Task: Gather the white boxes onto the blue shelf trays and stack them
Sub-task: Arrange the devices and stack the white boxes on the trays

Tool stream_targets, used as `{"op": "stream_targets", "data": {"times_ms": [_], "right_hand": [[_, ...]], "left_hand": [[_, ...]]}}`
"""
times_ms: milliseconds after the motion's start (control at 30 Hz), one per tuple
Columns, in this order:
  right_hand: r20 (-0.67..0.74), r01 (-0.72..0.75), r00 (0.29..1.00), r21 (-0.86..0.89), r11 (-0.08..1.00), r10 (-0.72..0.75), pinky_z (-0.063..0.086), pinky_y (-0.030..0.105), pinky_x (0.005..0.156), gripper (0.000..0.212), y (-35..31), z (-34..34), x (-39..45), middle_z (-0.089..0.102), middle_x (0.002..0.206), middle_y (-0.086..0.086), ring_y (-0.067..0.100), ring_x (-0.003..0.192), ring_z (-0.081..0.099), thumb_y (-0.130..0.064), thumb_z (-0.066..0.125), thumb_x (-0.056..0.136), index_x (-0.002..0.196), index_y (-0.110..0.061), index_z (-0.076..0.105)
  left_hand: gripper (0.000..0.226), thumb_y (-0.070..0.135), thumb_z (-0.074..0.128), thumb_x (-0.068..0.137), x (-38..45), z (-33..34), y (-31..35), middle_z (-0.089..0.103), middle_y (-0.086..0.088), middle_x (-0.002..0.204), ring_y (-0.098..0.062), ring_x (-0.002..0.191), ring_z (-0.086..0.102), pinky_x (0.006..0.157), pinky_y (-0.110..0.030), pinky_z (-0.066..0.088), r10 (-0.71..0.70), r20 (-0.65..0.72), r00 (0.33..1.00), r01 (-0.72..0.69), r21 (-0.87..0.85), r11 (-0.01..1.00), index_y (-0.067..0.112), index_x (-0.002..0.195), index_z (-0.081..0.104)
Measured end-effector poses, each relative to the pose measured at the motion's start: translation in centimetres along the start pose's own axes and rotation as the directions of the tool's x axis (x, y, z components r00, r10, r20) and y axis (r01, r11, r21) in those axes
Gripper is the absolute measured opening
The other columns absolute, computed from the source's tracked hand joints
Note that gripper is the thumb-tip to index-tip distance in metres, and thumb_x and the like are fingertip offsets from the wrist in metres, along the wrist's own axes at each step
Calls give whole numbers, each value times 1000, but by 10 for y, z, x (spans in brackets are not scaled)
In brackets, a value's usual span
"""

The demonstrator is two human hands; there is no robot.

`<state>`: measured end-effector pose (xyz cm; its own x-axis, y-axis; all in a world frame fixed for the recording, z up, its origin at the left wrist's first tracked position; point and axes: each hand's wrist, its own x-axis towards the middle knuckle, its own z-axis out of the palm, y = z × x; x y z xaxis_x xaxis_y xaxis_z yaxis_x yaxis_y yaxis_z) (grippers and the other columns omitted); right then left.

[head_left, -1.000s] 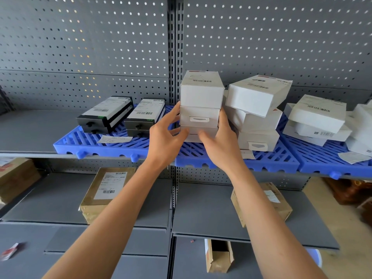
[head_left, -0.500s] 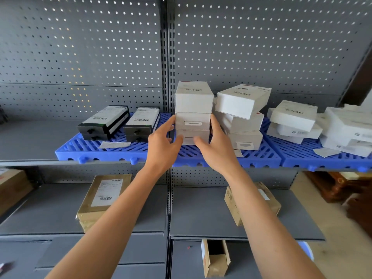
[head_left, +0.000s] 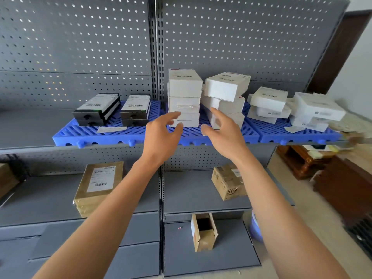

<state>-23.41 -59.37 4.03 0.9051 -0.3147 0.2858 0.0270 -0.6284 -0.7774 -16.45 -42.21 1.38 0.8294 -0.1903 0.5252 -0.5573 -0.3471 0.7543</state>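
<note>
A straight stack of three white boxes [head_left: 184,99] stands on the blue shelf trays [head_left: 112,135] at the middle of the shelf. Right beside it leans a crooked pile of white boxes [head_left: 226,93] with its top box skewed. More white boxes [head_left: 268,103] and another heap [head_left: 317,109] lie on the right tray. My left hand [head_left: 161,135] hovers just in front of the straight stack, fingers relaxed, holding nothing. My right hand [head_left: 223,127] hangs before the crooked pile, fingers spread, empty.
Two black boxes with white labels [head_left: 96,109] [head_left: 135,109] sit on the left tray, a paper slip [head_left: 111,129] in front. Brown parcels [head_left: 98,186] [head_left: 228,181] lie on the lower shelf, an open carton [head_left: 204,231] below. Dark wooden furniture [head_left: 332,178] stands at the right.
Both hands have let go of the straight stack and drawn back toward me, now apart from it. The view has pulled back and shifted, showing more of the right side.
</note>
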Motion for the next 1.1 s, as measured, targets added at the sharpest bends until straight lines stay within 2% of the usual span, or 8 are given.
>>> {"op": "stream_targets", "data": {"times_ms": [167,333,467,567,700,900,1000,1100], "right_hand": [[-107,-26,994,-5,1000,25,39,29,104,62,9,-24,-6,39,158,-5,13,142,40,-34,58,98,155,-24,35],[-121,-36,992,22,999,39,37,12,81,61,26,-40,-2,38,158,-7,8,131,47,-30,58,98,155,-28,35],[-150,13,989,46,999,-6,37,3,80,60,35,-53,13,44,152,-11,-3,117,53,-25,60,98,153,-26,37],[-167,56,985,81,995,-42,37,-2,68,59,40,-63,28,51,136,-15,-25,90,52,-17,60,97,152,-22,39],[-199,103,977,120,987,-78,33,11,89,61,52,-73,50,50,146,-8,3,127,47,-14,62,94,151,-19,40],[-196,234,960,164,958,-201,29,8,103,77,69,-69,84,33,157,-4,3,135,34,-21,69,92,156,-21,26],[-190,273,953,202,941,-235,34,35,115,81,76,-62,97,25,162,0,16,144,30,-27,72,90,156,-25,23],[-215,325,936,224,919,-279,31,24,106,79,78,-58,103,37,151,-3,4,126,35,-28,73,90,154,-21,28]], "left_hand": [[38,24,64,97,-5,11,19,66,13,130,-2,112,62,99,-32,53,32,32,999,-31,-33,999,22,134,64],[42,25,63,97,-1,33,36,63,14,134,-2,116,60,98,-35,54,27,73,997,-22,-70,997,25,139,59],[45,27,62,99,5,52,50,60,15,136,-3,121,55,103,-36,51,17,83,996,-9,-88,996,24,143,55],[45,32,62,99,12,66,59,56,27,115,-8,115,56,99,-40,53,-9,32,999,12,-77,997,27,143,55],[45,34,62,99,21,87,69,54,36,109,-13,111,64,100,-40,53,8,-32,999,-10,-57,998,27,143,55],[51,23,69,95,29,111,68,52,37,112,23,104,51,100,-32,53,-2,-128,992,-1,-24,1000,25,144,52],[52,17,70,95,30,118,67,56,25,126,10,112,53,101,-32,54,-3,-153,988,-1,-24,1000,25,143,52],[51,13,70,94,31,124,64,57,22,130,4,115,54,98,-34,55,-2,-187,982,0,-10,1000,24,141,54]]}}
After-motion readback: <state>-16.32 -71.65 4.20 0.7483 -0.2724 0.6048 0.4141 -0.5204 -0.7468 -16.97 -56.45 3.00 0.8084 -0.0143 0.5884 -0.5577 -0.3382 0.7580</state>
